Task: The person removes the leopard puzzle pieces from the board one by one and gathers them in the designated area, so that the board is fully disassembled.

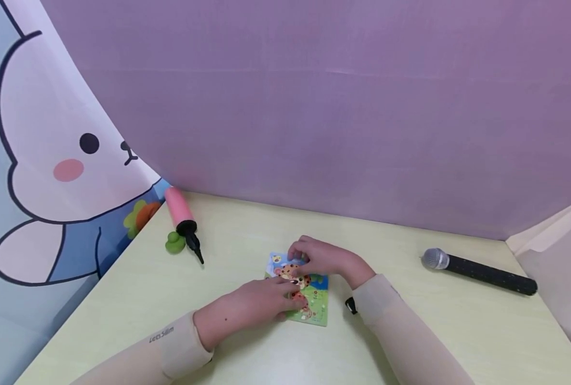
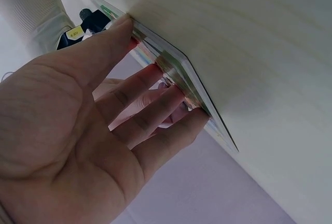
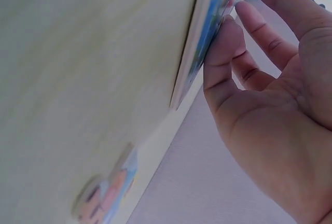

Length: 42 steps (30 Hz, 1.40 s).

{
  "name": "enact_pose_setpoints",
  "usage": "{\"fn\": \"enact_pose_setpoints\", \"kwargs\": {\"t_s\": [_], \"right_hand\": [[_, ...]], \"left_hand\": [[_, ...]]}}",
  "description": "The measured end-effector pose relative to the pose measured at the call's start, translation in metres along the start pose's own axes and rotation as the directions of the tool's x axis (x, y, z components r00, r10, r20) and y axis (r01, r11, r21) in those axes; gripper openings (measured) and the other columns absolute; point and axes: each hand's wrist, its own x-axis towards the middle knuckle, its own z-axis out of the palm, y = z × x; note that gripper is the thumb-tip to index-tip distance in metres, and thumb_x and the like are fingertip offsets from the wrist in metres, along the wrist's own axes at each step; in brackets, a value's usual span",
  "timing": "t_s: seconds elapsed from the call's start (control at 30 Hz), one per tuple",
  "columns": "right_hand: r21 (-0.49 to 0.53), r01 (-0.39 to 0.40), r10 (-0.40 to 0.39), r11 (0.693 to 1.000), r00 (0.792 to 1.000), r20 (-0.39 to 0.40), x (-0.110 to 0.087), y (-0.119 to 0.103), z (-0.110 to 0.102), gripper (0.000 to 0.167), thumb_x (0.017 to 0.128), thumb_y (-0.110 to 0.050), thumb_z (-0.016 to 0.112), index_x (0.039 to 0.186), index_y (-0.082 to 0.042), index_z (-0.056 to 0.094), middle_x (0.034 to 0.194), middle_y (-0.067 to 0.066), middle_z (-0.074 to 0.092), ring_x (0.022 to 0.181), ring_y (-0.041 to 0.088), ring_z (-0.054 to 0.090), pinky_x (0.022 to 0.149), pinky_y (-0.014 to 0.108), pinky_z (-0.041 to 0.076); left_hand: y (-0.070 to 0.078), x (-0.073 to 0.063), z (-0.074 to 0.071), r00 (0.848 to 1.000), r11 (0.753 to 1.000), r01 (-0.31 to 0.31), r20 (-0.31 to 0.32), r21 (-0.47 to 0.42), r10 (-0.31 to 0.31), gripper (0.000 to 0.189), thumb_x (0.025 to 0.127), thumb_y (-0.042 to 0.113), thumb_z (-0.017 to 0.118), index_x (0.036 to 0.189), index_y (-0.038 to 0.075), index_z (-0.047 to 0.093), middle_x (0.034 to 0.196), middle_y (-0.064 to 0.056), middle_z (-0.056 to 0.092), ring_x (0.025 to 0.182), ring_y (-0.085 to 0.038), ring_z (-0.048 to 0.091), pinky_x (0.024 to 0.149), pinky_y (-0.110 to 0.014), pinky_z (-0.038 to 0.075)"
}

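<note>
picture board [image 1: 320, 308] lies on table [image 1: 237, 227] before me; my left hand [image 1: 265, 300] rests on its left side, fingers extended, gripping nothing. my right hand [image 1: 323, 258] bends onto its top; whether pinching, cannot tell. pink pump [image 1: 177, 206] touches or nears green toy [image 1: 175, 244], far left; microphone [image 1: 480, 274] right. hands hide much of the print. black object [image 1: 350, 305] partly under right sleeve [image 1: 386, 305], unidentified; printed cutout [image 3: 116, 187] cropped, right-wrist view.
</note>
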Motion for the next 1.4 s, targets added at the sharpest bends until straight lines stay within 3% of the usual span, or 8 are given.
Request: {"fn": "enact_pose_setpoints", "kwargs": {"t_s": [0.4, 0.57, 0.8, 1.17, 1.4], "right_hand": [[0.038, -0.012, 0.013, 0.999, 1.000, -0.018, -0.002, -0.001, 0.001, 0.029, 0.098, -0.025, 0.080, 0.124, -0.022, 0.067, 0.125, 0.002, 0.060, 0.111, 0.021, 0.058, 0.105, 0.045, 0.055], [0.057, 0.002, -0.002, 0.998, 1.000, -0.013, -0.001, 0.004, 0.002, 0.031, 0.098, -0.025, 0.080, 0.125, -0.022, 0.065, 0.120, 0.000, 0.063, 0.108, 0.020, 0.059, 0.101, 0.042, 0.056], [0.101, 0.012, -0.011, 0.995, 1.000, -0.014, -0.001, 0.008, 0.002, 0.032, 0.098, -0.023, 0.079, 0.125, -0.020, 0.062, 0.113, 0.000, 0.065, 0.103, 0.020, 0.059, 0.094, 0.036, 0.054], [0.116, 0.052, -0.046, 0.992, 0.997, -0.054, -0.005, 0.006, 0.002, 0.030, 0.099, -0.023, 0.079, 0.123, -0.019, 0.062, 0.110, 0.002, 0.063, 0.099, 0.020, 0.057, 0.088, 0.035, 0.052], [0.171, 0.022, -0.011, 0.985, 0.998, -0.067, -0.011, 0.010, 0.000, 0.020, 0.104, -0.018, 0.069, 0.121, -0.026, 0.063, 0.109, 0.000, 0.066, 0.102, 0.020, 0.060, 0.089, 0.035, 0.053]], "left_hand": [[-0.001, 0.000, -0.001, 1.000, 1.000, 0.000, 0.004, -0.020, 0.000, 0.048, 0.103, 0.033, 0.071, 0.150, 0.039, 0.061, 0.161, 0.006, 0.055, 0.152, -0.022, 0.051, 0.120, -0.038, 0.052], [0.000, -0.001, -0.002, 1.000, 0.999, -0.001, -0.001, -0.033, 0.001, 0.048, 0.104, 0.032, 0.070, 0.150, 0.038, 0.061, 0.163, 0.005, 0.054, 0.152, -0.023, 0.051, 0.120, -0.038, 0.053], [0.000, 0.000, 0.001, 0.999, 1.000, -0.027, -0.024, 0.007, 0.027, 0.044, 0.105, 0.032, 0.069, 0.148, 0.036, 0.063, 0.151, 0.006, 0.061, 0.145, -0.020, 0.056, 0.117, -0.034, 0.054], [0.000, 0.000, 0.000, 1.000, 1.000, -0.010, -0.008, -0.016, 0.010, 0.047, 0.105, 0.033, 0.070, 0.150, 0.037, 0.062, 0.157, 0.006, 0.058, 0.148, -0.022, 0.054, 0.118, -0.036, 0.054], [0.000, 0.000, -0.002, 1.000, 0.999, 0.012, 0.012, -0.036, -0.011, 0.049, 0.104, 0.032, 0.070, 0.151, 0.039, 0.060, 0.161, 0.004, 0.056, 0.150, -0.023, 0.053, 0.119, -0.038, 0.054]]}}
